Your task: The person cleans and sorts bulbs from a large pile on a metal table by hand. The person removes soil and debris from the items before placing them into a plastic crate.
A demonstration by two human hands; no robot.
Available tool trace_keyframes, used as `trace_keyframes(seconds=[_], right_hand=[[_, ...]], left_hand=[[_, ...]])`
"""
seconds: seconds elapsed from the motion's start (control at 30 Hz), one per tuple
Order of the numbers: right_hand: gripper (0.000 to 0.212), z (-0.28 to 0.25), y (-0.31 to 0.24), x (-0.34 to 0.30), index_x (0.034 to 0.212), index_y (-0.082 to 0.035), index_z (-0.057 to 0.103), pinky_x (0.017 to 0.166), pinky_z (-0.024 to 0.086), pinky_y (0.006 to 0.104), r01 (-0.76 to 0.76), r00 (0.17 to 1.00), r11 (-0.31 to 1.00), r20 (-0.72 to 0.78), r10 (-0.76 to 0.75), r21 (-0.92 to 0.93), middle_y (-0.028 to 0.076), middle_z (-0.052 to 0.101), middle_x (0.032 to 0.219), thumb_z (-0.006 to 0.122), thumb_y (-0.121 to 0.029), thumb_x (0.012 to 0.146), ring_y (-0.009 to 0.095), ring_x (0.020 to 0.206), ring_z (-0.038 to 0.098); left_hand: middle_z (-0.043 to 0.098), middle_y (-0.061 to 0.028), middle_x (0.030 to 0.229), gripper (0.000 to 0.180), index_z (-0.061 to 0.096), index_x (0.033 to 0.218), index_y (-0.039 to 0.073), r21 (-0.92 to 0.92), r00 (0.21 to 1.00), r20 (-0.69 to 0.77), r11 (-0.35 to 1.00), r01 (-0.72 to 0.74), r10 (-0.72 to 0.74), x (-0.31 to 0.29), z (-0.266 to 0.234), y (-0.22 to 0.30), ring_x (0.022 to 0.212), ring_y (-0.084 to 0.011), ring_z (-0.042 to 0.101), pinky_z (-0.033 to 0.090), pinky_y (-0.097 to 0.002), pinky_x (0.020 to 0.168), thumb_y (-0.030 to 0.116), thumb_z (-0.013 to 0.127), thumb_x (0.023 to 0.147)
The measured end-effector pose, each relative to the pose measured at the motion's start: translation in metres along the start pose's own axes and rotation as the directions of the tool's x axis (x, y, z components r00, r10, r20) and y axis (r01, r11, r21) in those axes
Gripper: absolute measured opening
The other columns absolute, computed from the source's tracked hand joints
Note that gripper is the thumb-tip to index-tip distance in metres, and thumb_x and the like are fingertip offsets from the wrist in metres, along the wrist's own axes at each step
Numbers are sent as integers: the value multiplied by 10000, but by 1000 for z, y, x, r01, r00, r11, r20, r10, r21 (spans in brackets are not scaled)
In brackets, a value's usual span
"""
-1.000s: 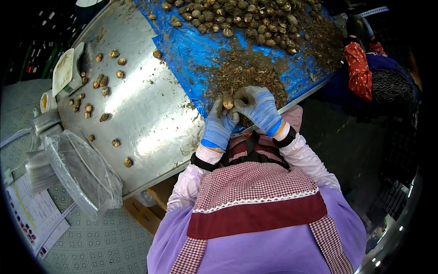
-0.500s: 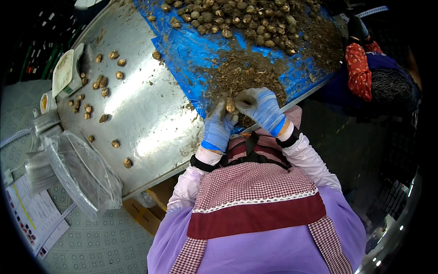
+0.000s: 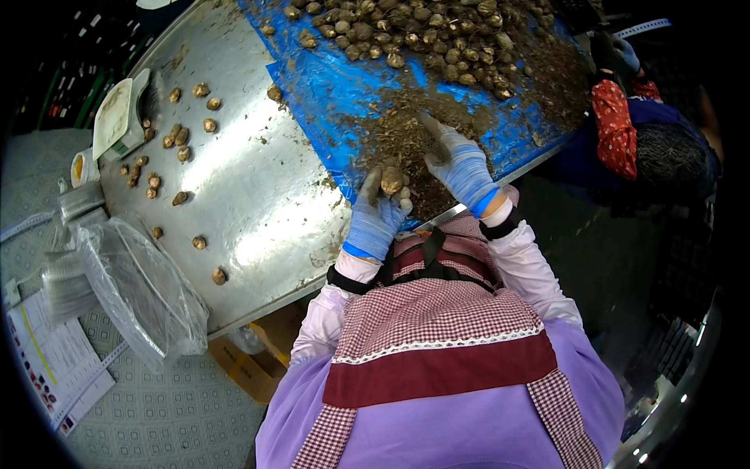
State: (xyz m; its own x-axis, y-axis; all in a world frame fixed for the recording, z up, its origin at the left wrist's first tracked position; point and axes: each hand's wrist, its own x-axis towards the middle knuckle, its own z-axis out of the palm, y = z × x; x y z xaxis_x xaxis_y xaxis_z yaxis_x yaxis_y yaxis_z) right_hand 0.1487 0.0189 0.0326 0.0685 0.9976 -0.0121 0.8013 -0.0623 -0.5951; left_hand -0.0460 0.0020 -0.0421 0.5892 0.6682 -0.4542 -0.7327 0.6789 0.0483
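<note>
My left hand (image 3: 375,215), in a blue and grey work glove, is closed around a small brown taro (image 3: 391,179) at the near edge of the table. My right hand (image 3: 461,166), gloved alike, is open just to the right, its fingers stretched out over the loose dirt and peelings (image 3: 398,125). It is apart from the taro and holds nothing I can see. Beyond both hands a heap of dirty taros (image 3: 437,35) lies on a blue plastic sheet (image 3: 312,86).
Several cleaner taros (image 3: 183,154) are scattered over the bare metal table (image 3: 258,180) at left. A white scale (image 3: 117,117) stands at the table's left edge, with clear plastic bags (image 3: 141,289) nearer me. A co-worker's red patterned sleeve (image 3: 615,129) shows at the far right.
My right hand has moved off the taro, up and to the right, and its fingers have straightened. The left hand keeps the taro, which now shows more fully.
</note>
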Motion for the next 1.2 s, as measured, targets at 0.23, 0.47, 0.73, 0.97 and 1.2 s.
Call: trace_keyframes(seconds=[0.23,0.47,0.73,0.97,1.2], right_hand=[[257,1,-33,-18,1160,-23,684,872,532,286,-213,962,717,270,36,663,92,685,1063,691,-70,908,151,1006,641],[246,-3,-37,-30,1127,-29,683,841,535,299,-147,955,651,278,-102,745,89,667,1055,689,-136,906,178,940,664],[564,-15,-7,5,1438,-37,447,995,493,365,-210,963,970,148,226,-119,148,608,1329,662,-108,922,261,1224,583],[732,-3,-50,-8,1428,-1,439,1056,462,408,-43,927,884,348,-138,465,219,505,1415,777,-228,820,350,1274,533],[637,25,-39,-14,1263,-67,589,913,506,440,103,963,988,236,-128,116,177,674,1079,762,-427,767,364,1033,647]], left_hand=[[631,-29,880,311,634,1136,58,210,998,12,976,-63,61,3,-1,-4,760,-136,637,584,-270,626,313,658,959],[613,-9,870,345,633,1171,57,223,984,-49,962,-155,170,-1,2,-3,749,-125,611,547,-280,687,329,658,959],[637,-107,1114,442,501,1353,36,224,972,216,965,-138,89,-14,27,15,915,-194,632,547,-299,751,350,491,1042],[569,-160,1252,528,431,1406,47,182,960,-83,951,-250,268,-2,9,-3,1122,-262,604,530,-427,970,410,494,1028],[572,-129,1222,489,487,1302,49,310,971,15,923,-230,237,-2,17,-9,1131,-240,601,520,-394,977,424,549,994]])
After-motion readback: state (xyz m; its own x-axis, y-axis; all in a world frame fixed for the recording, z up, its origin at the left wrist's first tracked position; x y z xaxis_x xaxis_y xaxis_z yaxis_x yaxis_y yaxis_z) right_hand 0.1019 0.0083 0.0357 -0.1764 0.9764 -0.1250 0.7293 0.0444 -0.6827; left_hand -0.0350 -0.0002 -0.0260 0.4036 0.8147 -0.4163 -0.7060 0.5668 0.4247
